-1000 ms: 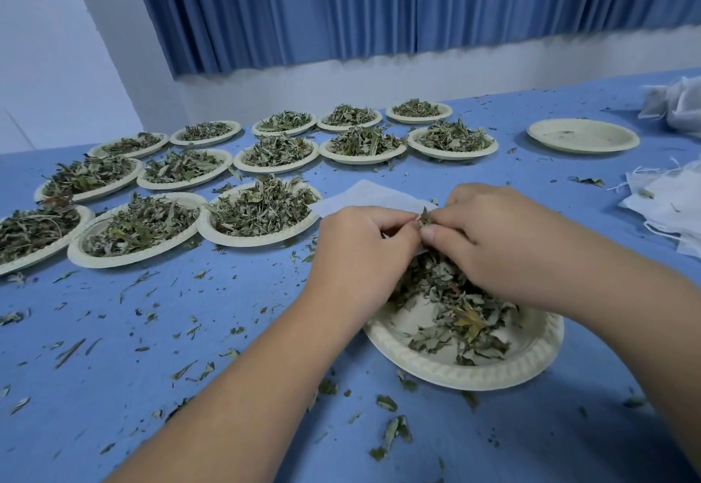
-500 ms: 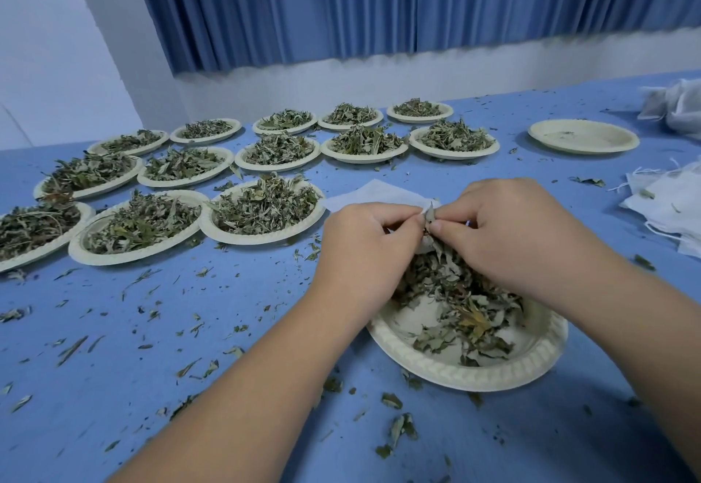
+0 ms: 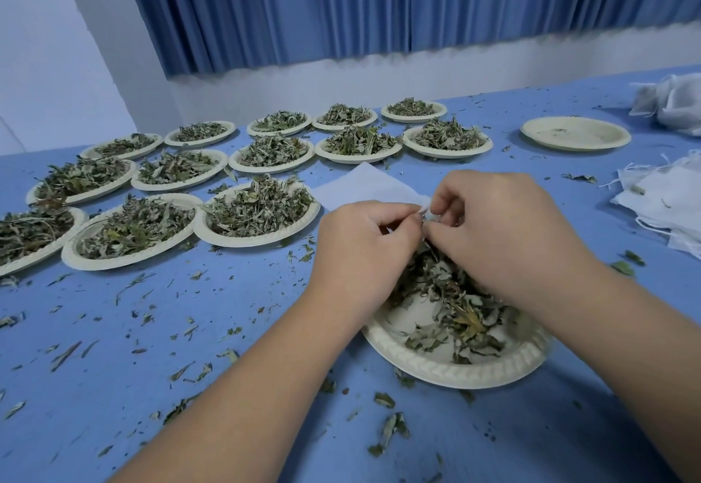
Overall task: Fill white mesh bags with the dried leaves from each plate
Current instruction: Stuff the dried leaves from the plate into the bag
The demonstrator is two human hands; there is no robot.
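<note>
Blue table [image 3: 265, 289], leaf-filled plates [image 3: 261, 242], blue curtain [image 3: 341, 8]

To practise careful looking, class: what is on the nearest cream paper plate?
Loose dried green leaves lie on the cream paper plate, its near-left floor bare. The left hand and right hand cover its far part.

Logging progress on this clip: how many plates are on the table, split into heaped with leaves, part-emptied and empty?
Plates heaped with dried leaves: 13
Part-emptied plate nearest the camera: 1
Empty plate: 1
Total: 15 plates
</note>
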